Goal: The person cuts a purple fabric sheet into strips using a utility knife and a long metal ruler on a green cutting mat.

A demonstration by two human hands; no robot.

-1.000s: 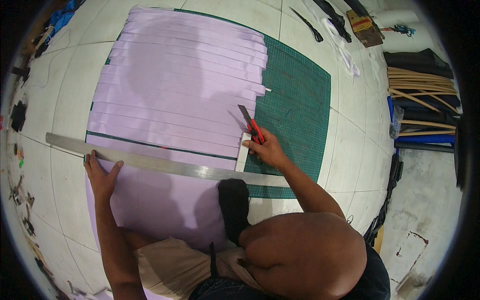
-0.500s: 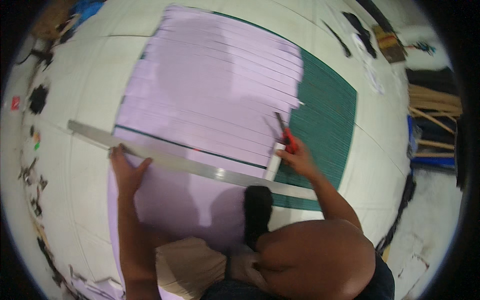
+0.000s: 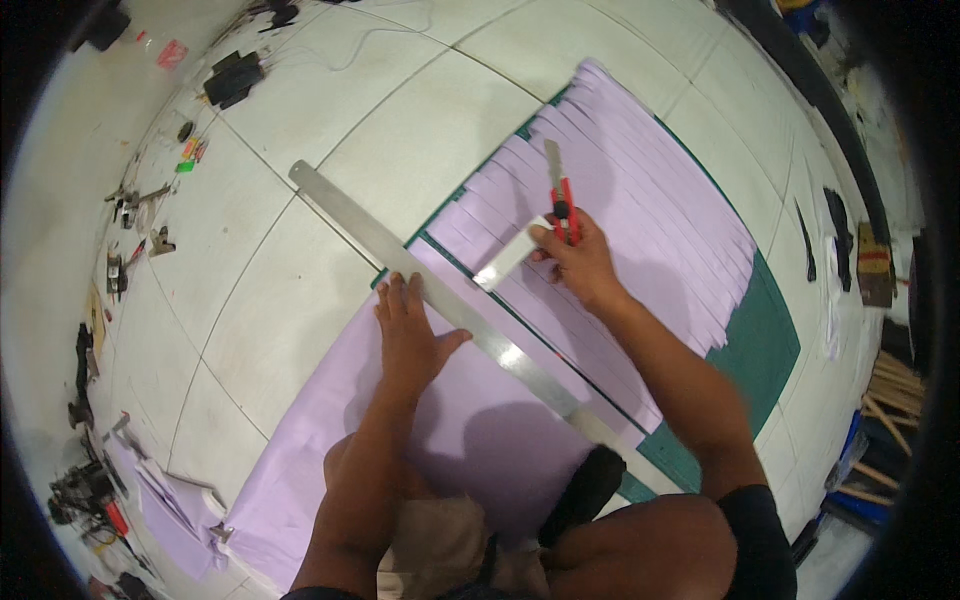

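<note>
Lilac fabric-like sheet lies over a green cutting mat; its far part is sliced into several parallel strips. Across the sheet runs a long metal ruler. My left hand is open, its fingertips at the ruler's edge and its palm over the sheet. My right hand grips a red utility knife, blade pointing away, together with a flat white strip. The white strip's lower end is at the narrow dark gap beyond the ruler. My foot, in black, is at the ruler's near end.
White tiled floor surrounds the mat. Along the left are a black object, metal clamps and lilac scraps. Toward the right lie a thin black tool, a small box and wooden sticks.
The view has turned, so the sheet and ruler appear slanted. My right hand has moved from the sheet's right edge leftward along the ruler with the knife and white strip. My left hand stays at the ruler.
</note>
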